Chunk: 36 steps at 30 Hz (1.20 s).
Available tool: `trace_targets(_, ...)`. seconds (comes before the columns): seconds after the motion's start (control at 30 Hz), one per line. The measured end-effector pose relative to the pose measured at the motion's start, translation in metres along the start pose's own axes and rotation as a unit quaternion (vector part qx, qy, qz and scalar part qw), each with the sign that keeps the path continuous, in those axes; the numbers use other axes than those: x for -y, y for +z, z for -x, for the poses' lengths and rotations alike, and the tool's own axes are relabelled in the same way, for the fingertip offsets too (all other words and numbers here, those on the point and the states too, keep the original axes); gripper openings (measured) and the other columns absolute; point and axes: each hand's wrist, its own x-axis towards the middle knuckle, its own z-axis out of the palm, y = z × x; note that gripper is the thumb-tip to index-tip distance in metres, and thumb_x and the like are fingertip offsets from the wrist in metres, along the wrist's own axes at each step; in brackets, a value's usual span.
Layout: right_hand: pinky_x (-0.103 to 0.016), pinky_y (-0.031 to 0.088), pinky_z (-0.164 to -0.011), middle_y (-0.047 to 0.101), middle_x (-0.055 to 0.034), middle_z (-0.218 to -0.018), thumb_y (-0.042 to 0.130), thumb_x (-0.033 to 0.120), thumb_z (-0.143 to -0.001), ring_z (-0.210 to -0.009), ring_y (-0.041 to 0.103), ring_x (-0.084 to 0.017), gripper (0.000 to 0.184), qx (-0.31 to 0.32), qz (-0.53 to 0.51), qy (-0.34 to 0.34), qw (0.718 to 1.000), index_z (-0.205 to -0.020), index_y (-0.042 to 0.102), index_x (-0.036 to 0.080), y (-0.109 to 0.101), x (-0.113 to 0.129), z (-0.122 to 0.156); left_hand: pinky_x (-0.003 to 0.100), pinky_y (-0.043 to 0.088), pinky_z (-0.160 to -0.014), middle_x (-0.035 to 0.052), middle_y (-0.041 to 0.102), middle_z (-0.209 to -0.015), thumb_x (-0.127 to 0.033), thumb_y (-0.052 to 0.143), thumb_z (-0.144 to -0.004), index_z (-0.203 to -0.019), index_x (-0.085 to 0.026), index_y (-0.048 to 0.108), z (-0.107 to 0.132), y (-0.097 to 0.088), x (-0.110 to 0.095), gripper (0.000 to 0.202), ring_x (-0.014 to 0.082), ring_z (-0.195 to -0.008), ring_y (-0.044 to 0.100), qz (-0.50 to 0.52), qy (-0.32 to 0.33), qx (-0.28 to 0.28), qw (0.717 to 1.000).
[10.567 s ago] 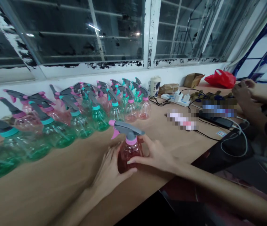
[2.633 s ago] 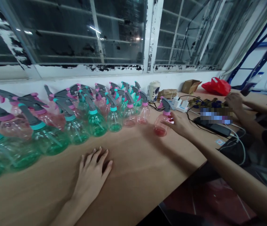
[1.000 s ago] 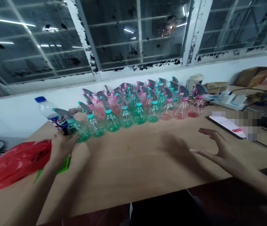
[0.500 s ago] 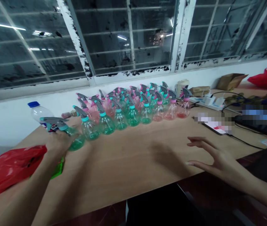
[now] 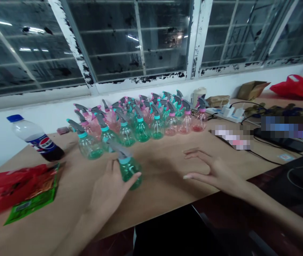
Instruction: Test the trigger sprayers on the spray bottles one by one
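Observation:
A green spray bottle (image 5: pixel 131 172) with a grey trigger head is gripped by my left hand (image 5: pixel 111 186), fingers behind it and thumb across its front. It is held near the front of the wooden table (image 5: pixel 164 185), slightly blurred. To its right, my right hand (image 5: pixel 207 167) hovers over the table with fingers apart and nothing in them. Behind both hands stand rows of spray bottles, with green ones (image 5: pixel 142 131) at the front left and pink ones (image 5: pixel 185 122) at the right and further back. Whether the held bottle touches the table I cannot tell.
At the left stand a cola bottle (image 5: pixel 40 140), a red plastic bag (image 5: pixel 4 188) and a green packet (image 5: pixel 34 199). To the right lie a phone (image 5: pixel 231 138), a power strip (image 5: pixel 226 114) and cables. A paper cup (image 5: pixel 198 96) is by the wall under the windows.
My left hand has brought the green spray bottle from beside the cola bottle rightward and closer to me. My right hand has shifted a little left, still open. The view has turned slightly.

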Motion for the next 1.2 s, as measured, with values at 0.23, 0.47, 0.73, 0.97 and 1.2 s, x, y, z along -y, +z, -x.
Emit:
trace_targets(0.23, -0.056, 0.038, -0.103, 0.052, -0.0124, -0.136, 0.078, 0.053, -0.064, -0.127, 0.047, -0.032, 0.084, 0.052, -0.083, 0.027, 0.995, -0.134, 0.040, 0.025, 0.017, -0.007, -0.036, 0.045, 0.052, -0.073, 0.0117, 0.058, -0.095, -0.059, 0.059, -0.077, -0.099, -0.017, 0.055, -0.006, 0.050, -0.075, 0.048, 0.0301, -0.090, 0.058, 0.041, 0.144, 0.019, 0.988)
trace_targets(0.47, -0.043, 0.049, -0.086, 0.063, -0.0080, -0.112, 0.072, 0.038, -0.074, -0.100, 0.061, -0.026, 0.049, -0.047, -0.185, 0.008, 0.982, -0.116, 0.053, 0.023, 0.022, -0.011, -0.056, 0.054, 0.050, -0.079, 0.0127, 0.056, -0.103, -0.054, 0.070, -0.070, -0.119, -0.017, 0.050, -0.011, 0.085, -0.106, 0.065, 0.0324, -0.094, 0.057, 0.163, 0.205, 0.033, 0.964)
trace_targets(0.73, -0.038, 0.050, -0.081, 0.066, -0.0039, -0.102, 0.069, 0.033, -0.078, -0.087, 0.064, -0.021, 0.034, -0.080, -0.200, 0.040, 0.976, -0.107, 0.057, 0.023, 0.021, -0.014, -0.059, 0.057, 0.047, -0.083, 0.0185, 0.055, -0.113, -0.067, 0.061, -0.073, -0.133, -0.013, 0.038, -0.015, 0.102, -0.110, 0.084, 0.0361, -0.100, 0.055, 0.190, 0.247, 0.026, 0.950)
trace_targets(0.97, -0.041, 0.049, -0.090, 0.066, -0.0026, -0.108, 0.062, 0.030, -0.083, -0.100, 0.064, -0.021, 0.027, -0.095, -0.250, 0.047, 0.962, -0.110, 0.057, 0.028, 0.016, -0.028, -0.059, 0.058, 0.032, -0.104, 0.0160, 0.048, -0.134, -0.053, 0.050, -0.088, -0.142, -0.021, 0.022, -0.021, 0.105, -0.078, 0.069, 0.0333, -0.124, 0.045, 0.186, 0.302, 0.079, 0.931)
trace_targets(1.2, -0.038, 0.054, -0.075, 0.069, -0.0028, -0.098, 0.059, 0.031, -0.080, -0.088, 0.065, -0.023, 0.030, -0.095, -0.215, 0.098, 0.967, -0.110, 0.060, 0.030, 0.006, -0.037, -0.059, 0.051, 0.035, -0.104, 0.0117, 0.052, -0.131, -0.039, 0.047, -0.093, -0.135, -0.021, 0.036, -0.035, 0.118, -0.050, 0.047, 0.0275, -0.124, 0.047, 0.125, 0.233, 0.047, 0.963)
